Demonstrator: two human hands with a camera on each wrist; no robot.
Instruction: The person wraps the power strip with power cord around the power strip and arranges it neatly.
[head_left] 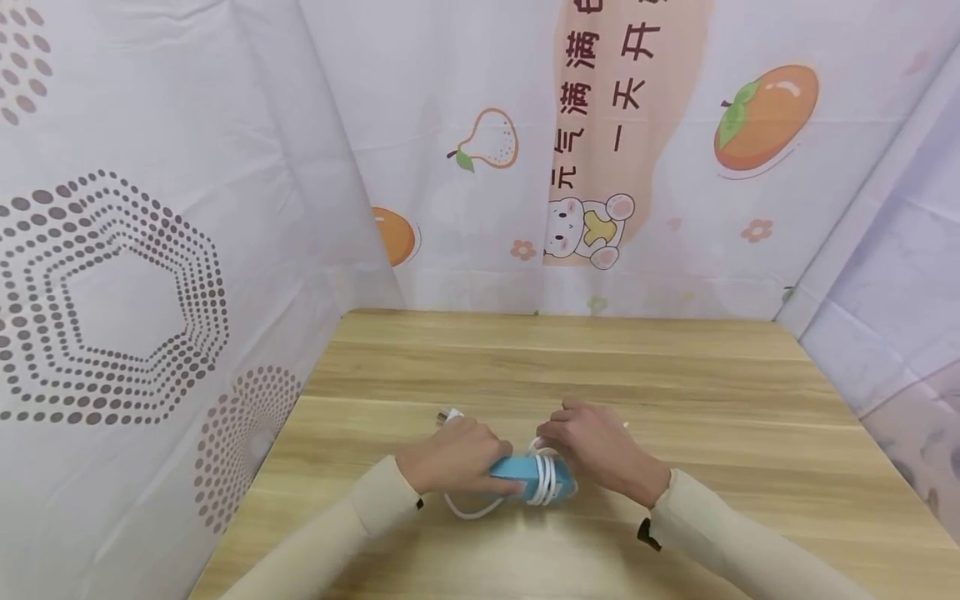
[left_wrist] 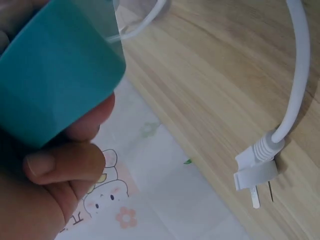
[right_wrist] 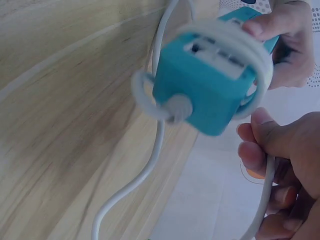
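A blue power strip [head_left: 516, 468] lies in the grip of my left hand [head_left: 459, 457], which holds its left end with the thumb along the near side. White cord [head_left: 545, 480] is wound in several turns round the strip's other end. In the right wrist view, sockets and the cord's entry show on the strip's end face [right_wrist: 172, 75]. My right hand [head_left: 600, 448] is just beyond that end, pinching a length of the white cord [right_wrist: 266, 192] between thumb and fingers. The white plug [left_wrist: 257, 167] with metal prongs rests on the table beyond my left hand.
The wooden table [head_left: 420, 358] extends around both hands. A printed white curtain [head_left: 465, 67] rises along its far edge, and another patterned curtain [head_left: 247, 192] hangs at the left. A loose loop of cord [head_left: 471, 515] curves below the left hand.
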